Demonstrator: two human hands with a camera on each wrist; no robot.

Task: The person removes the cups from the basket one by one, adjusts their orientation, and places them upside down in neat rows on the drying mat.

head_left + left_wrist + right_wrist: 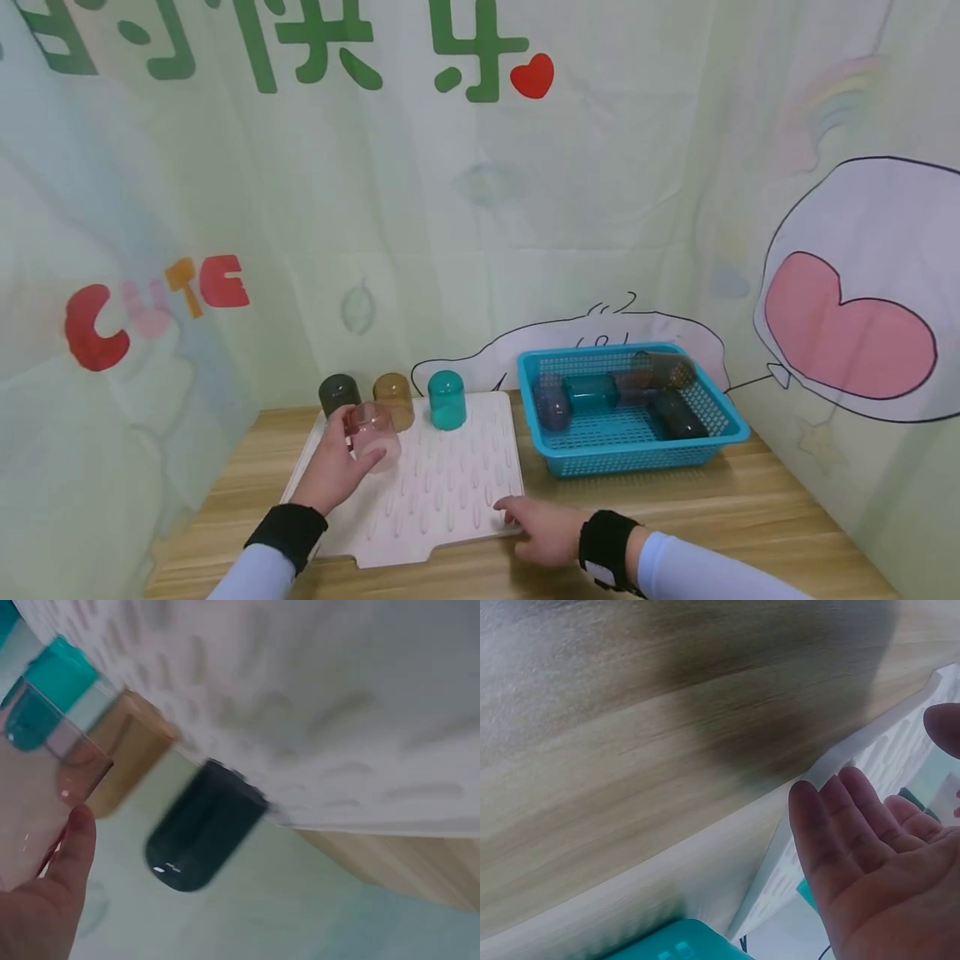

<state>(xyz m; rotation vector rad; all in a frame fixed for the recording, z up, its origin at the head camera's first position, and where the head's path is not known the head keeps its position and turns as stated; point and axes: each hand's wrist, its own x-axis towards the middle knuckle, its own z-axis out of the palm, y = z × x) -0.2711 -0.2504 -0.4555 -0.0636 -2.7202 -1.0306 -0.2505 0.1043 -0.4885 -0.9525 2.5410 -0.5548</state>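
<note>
My left hand (pixel 335 463) grips a clear pink cup (pixel 377 446) above the left part of a white ridged drying tray (pixel 450 500). In the left wrist view the pink cup (pixel 30 795) shows at the left edge, with a finger against its side. Along the tray's back stand three upside-down cups: a dark grey one (pixel 339 392), an amber one (pixel 395 400) and a teal one (pixel 447 402). At the tray's front right edge is my right hand (pixel 547 529), holding nothing, its fingers (pixel 810 825) loosely extended.
Right of the tray, a blue plastic basket (pixel 637 460) holds several cups lying on their sides, among them a teal one (pixel 588 392) and a dark one (pixel 678 415). Both stand on a wood-grain table (pixel 637 500). A printed curtain (pixel 480 208) encloses the back and sides.
</note>
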